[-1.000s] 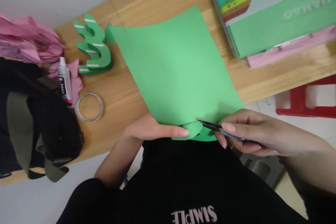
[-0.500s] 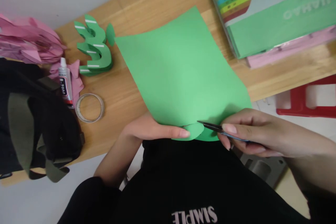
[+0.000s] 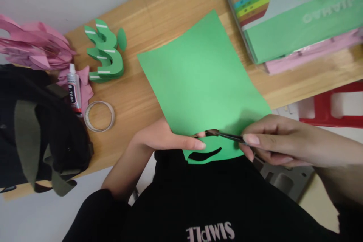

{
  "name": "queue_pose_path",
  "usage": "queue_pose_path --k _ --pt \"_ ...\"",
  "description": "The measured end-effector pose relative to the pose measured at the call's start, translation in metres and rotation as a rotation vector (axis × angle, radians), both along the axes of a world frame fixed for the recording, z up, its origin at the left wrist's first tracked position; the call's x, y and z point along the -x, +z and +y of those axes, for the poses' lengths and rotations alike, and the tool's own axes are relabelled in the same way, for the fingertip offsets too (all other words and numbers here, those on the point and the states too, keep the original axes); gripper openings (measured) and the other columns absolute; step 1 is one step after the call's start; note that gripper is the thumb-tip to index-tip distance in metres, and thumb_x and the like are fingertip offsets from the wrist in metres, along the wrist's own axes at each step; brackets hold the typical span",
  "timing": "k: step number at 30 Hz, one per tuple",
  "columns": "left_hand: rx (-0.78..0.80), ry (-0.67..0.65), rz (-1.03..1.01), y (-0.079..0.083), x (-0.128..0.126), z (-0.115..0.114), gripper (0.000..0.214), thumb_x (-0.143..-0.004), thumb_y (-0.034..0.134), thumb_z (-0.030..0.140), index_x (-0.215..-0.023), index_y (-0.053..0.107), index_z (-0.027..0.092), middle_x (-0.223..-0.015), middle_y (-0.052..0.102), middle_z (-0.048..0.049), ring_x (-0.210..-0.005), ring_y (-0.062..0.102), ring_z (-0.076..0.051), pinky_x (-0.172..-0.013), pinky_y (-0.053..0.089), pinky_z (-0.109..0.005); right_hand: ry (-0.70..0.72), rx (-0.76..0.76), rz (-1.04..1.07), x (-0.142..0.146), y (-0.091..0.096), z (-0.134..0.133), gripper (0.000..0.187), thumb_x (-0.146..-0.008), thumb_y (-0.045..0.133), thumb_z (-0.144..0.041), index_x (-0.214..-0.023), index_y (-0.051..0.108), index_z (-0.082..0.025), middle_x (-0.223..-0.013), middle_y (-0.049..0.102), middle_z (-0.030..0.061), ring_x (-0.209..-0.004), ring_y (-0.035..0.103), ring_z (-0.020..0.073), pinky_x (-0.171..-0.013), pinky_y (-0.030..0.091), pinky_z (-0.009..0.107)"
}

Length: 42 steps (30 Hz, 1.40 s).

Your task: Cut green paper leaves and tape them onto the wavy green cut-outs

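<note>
Scissors [image 3: 232,137] in right hand [image 3: 275,140]

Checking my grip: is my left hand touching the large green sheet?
Touching: the head view shows your left hand gripping the green sheet, thumb on top, a fingertip poking out from beneath.

The broad green sheet [image 3: 198,79] is smooth, matt paper; the slim dark scissors [image 3: 230,137] look metal. The pale-brown wooden tabletop [image 3: 134,94] has a smooth finish, the bulky black bag [image 3: 66,132] is matt cloth, the flat green packet [image 3: 286,36] glossy plastic.
</note>
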State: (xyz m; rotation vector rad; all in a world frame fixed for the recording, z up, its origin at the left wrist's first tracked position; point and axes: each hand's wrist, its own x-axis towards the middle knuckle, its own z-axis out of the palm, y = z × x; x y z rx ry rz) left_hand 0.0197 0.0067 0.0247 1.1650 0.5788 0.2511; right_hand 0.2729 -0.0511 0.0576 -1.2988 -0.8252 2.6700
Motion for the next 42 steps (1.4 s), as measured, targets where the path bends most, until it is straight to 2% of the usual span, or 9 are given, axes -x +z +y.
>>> queue_pose_path --k 5,9,11,15,19,23,28,34,42 --pt "0.145 0.165 0.050 -0.007 -0.001 -0.013 0.017 -0.065 0.075 0.021 -0.076 0.062 0.017 -0.076 0.062 0.0010 -0.076 0.059 -0.014 -0.074 0.050 -0.027 0.046 -0.069 -0.074 -0.021 0.008 -0.001 0.047 -0.082 0.052 -0.063 -0.076 0.060 -0.017 -0.043 0.028 -0.0097 -0.033 0.016 0.0026 -0.030 0.011 0.017" --pt "0.385 0.347 0.183 -0.005 0.005 -0.034 0.036 -0.058 0.078 0.031 -0.086 0.059 0.017 -0.077 0.062 0.0005 -0.070 0.060 -0.016 -0.063 0.049 -0.029 -0.332 -0.514 -0.546 -0.044 -0.005 -0.006 0.060 -0.083 0.034 -0.071 -0.054 0.048 -0.020 -0.041 0.041 -0.0015 -0.034 0.034 0.0072 -0.035 0.030 0.021" --pt "0.295 0.429 0.296 -0.009 0.014 -0.043 0.038 -0.059 0.077 0.036 -0.087 0.060 0.016 -0.077 0.061 -0.0002 -0.071 0.057 -0.016 -0.064 0.046 -0.028 -0.363 -0.592 -0.755 -0.048 -0.020 -0.006 0.059 -0.081 0.037 -0.072 -0.053 0.048 -0.021 -0.043 0.045 0.0005 -0.040 0.047 0.0120 -0.042 0.042 0.025" --pt "0.014 0.516 0.558 -0.021 0.033 -0.050 0.026 -0.065 0.069 0.038 -0.071 0.057 0.015 -0.069 0.057 -0.0004 -0.069 0.052 -0.015 -0.065 0.039 -0.026 -0.354 -0.577 -0.946 -0.033 -0.045 -0.006 0.054 -0.078 0.036 -0.070 -0.064 0.053 -0.021 -0.058 0.063 0.0072 -0.044 0.060 0.0194 -0.037 0.045 0.029" --pt "-0.330 0.508 0.663 -0.012 0.049 -0.058 0.017 -0.071 0.059 0.033 -0.065 0.055 0.017 -0.071 0.056 -0.0013 -0.071 0.051 -0.017 -0.065 0.036 -0.026 -0.232 -0.859 -1.127 -0.006 -0.051 -0.015 0.043 -0.076 0.048 -0.063 -0.064 0.047 -0.022 -0.041 0.056 0.0012 -0.033 0.055 0.0196 -0.038 0.040 0.028" --pt "-0.466 0.491 0.649 0.012 0.066 -0.066 0.019 -0.075 0.056 0.032 -0.063 0.055 0.018 -0.070 0.055 -0.0002 -0.068 0.050 -0.015 -0.063 0.036 -0.026 -0.092 -1.187 -1.245 0.018 -0.048 -0.013 0.035 -0.076 0.058 -0.053 -0.064 0.041 -0.024 -0.049 0.061 0.0028 -0.043 0.062 0.0242 -0.044 0.039 0.029" --pt "-0.487 0.811 0.487 0.022 0.080 -0.052 0.025 -0.071 0.063 0.040 -0.059 0.058 0.018 -0.060 0.051 0.0016 -0.060 0.046 -0.013 -0.059 0.037 -0.026 0.102 -1.548 -1.239 0.052 -0.047 0.011 0.033 -0.075 0.066 -0.051 -0.080 0.049 -0.022 -0.069 0.071 0.0064 -0.061 0.069 0.0271 -0.047 0.037 0.026" --pt "-0.321 1.145 0.276 0.010 0.085 -0.011 0.030 -0.060 0.073 0.043 -0.070 0.062 0.016 -0.060 0.053 0.0031 -0.055 0.046 -0.010 -0.056 0.040 -0.024 0.472 -1.593 -1.103 0.064 -0.048 0.061 0.043 -0.083 0.062 -0.042 -0.118 0.055 -0.017 -0.093 0.074 0.0132 -0.079 0.071 0.0288 -0.059 0.045 0.031" --pt "-0.357 1.097 0.253 0.002 0.073 0.025 0.034 -0.071 0.065 0.034 -0.101 0.054 0.022 -0.060 0.047 0.0063 -0.054 0.048 -0.012 -0.053 0.042 -0.024 0.536 -1.589 -1.016 0.053 -0.040 0.133 0.052 -0.084 0.060 -0.045 -0.129 0.055 -0.019 -0.106 0.072 0.0127 -0.098 0.068 0.0271 -0.076 0.048 0.033"
